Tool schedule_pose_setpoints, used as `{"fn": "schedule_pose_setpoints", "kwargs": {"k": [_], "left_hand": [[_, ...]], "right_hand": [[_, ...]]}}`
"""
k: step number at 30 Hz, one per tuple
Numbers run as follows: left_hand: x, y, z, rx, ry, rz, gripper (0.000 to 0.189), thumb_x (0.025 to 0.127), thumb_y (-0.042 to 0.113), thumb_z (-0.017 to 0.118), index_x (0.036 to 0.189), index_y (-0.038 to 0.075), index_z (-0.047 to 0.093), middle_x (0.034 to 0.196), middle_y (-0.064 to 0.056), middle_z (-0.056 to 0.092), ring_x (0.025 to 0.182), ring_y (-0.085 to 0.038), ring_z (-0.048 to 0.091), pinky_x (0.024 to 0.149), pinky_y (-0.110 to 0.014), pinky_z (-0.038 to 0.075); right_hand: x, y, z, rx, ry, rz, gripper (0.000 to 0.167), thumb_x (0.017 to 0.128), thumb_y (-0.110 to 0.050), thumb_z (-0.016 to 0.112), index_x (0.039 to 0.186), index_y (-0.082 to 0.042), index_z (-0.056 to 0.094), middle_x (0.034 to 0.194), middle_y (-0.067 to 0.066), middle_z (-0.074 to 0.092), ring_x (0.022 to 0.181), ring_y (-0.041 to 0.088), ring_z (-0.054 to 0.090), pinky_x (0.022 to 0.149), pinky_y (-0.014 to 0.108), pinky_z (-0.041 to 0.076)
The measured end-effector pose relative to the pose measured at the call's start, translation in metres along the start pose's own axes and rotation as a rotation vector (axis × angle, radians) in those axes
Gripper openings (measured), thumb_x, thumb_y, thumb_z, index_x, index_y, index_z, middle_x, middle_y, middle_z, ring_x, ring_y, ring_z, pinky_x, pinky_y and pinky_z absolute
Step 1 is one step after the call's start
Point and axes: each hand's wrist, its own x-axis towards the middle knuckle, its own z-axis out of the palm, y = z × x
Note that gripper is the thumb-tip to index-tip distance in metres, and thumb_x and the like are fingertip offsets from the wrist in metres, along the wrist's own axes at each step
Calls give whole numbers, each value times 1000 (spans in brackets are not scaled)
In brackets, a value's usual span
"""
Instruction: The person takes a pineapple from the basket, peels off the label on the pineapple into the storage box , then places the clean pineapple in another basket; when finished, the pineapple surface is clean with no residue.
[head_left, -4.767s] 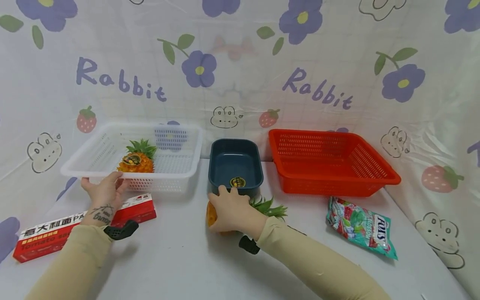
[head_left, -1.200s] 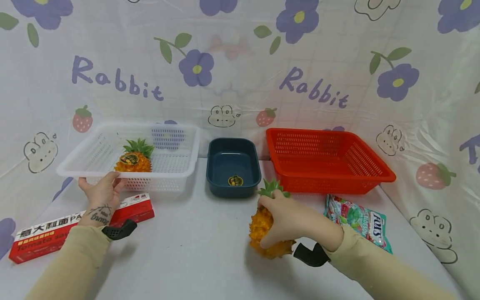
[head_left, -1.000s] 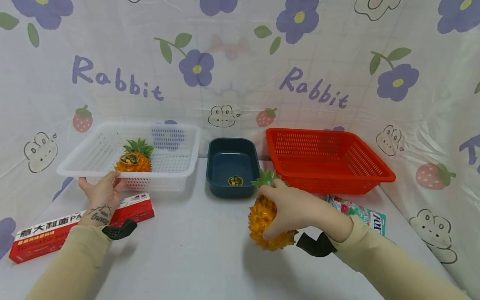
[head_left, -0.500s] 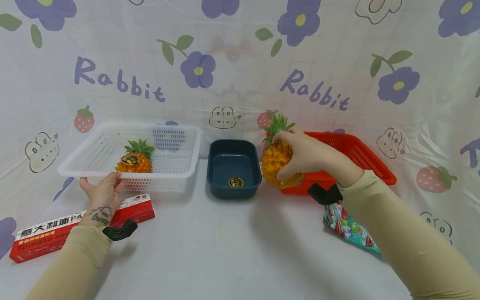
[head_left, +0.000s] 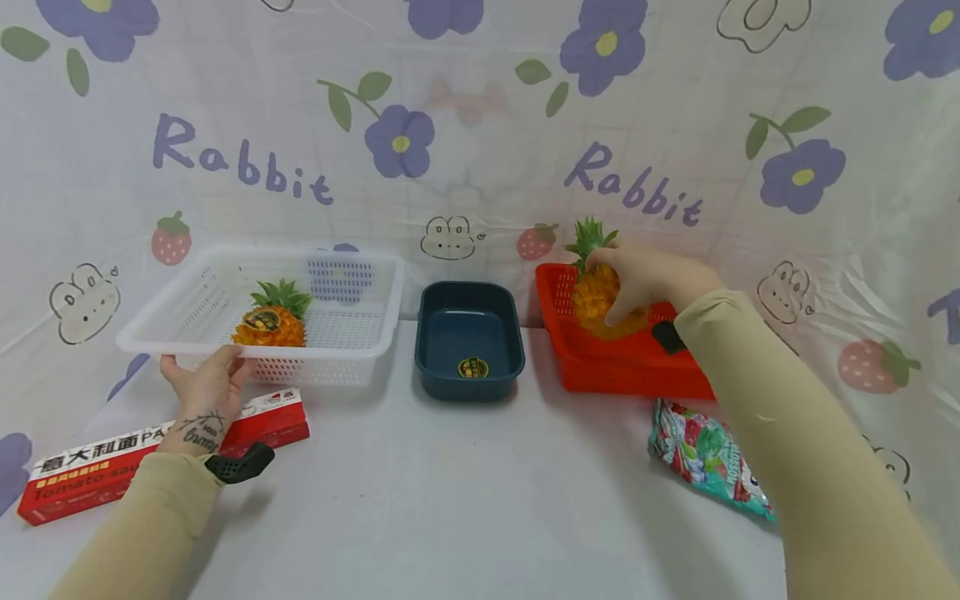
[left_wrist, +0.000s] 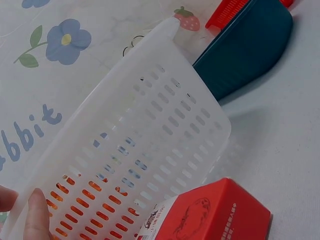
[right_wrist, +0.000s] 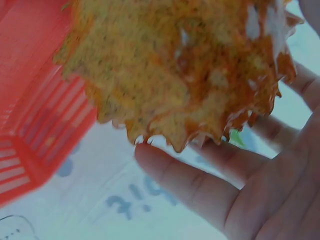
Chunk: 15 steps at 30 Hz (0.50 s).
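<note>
My right hand (head_left: 648,275) grips a small pineapple (head_left: 596,292) by its side, crown up, over the left part of the red basket (head_left: 630,371). In the right wrist view the fingertips press on the spiky skin of the pineapple (right_wrist: 170,75), with the red basket (right_wrist: 55,130) behind it. My left hand (head_left: 206,387) pinches the front rim of the white basket (head_left: 345,352), as the left wrist view also shows with fingers on either side of the rim. Another pineapple (head_left: 273,329), bearing a dark label, lies in the white basket behind that hand.
A dark blue tub (head_left: 468,387) with a round sticker stands between the baskets. A red and white pasta box (head_left: 90,483) lies under the left forearm. The teal snack bag (head_left: 705,458) lies front right, partly covered by the right sleeve. A printed curtain (head_left: 480,167) hangs behind.
My right hand has picked the pineapple up from the table in front of the tub and carried it right and back over the red basket. The left hand keeps its place on the white basket.
</note>
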Motion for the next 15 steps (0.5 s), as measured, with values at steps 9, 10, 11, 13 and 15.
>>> {"fn": "schedule_pose_setpoints", "kwargs": {"k": [9,10,11,13,15], "left_hand": [[0,1,0,11,12,0,100,77,1,71,132,51,5,123,8,34,121,-19,43,78,-31,54],[0,1,0,12,13,1,100,77,1,71,132,51,5,122,8,34,121,-19,43,77,-31,54],[0,1,0,11,12,3,100,77,1,71,132,51,5,122,8,35,120,-19,44,77,-31,54],[-1,1,0,18,15,9,99,77,1,71,132,50,5,119,8,35,118,-19,45,75,-30,54],[-1,1,0,26,15,16,99,77,1,71,133,49,5,117,8,36,117,-19,46,74,-29,55]], "right_hand": [[28,25,23,9,-40,-6,70,67,-15,80,129,-17,46,125,16,43,108,35,43,88,54,46],[30,27,25,21,-51,-6,70,68,-15,79,129,-16,45,126,17,42,109,35,43,89,54,45],[32,28,27,35,-64,-1,71,69,-15,79,131,-16,44,127,17,41,110,35,42,89,54,45],[35,30,31,59,-90,18,74,69,-14,78,133,-17,42,128,16,40,111,35,40,88,52,46],[37,31,34,80,-113,47,77,69,-14,78,136,-18,40,130,15,38,112,35,39,85,49,49]]}}
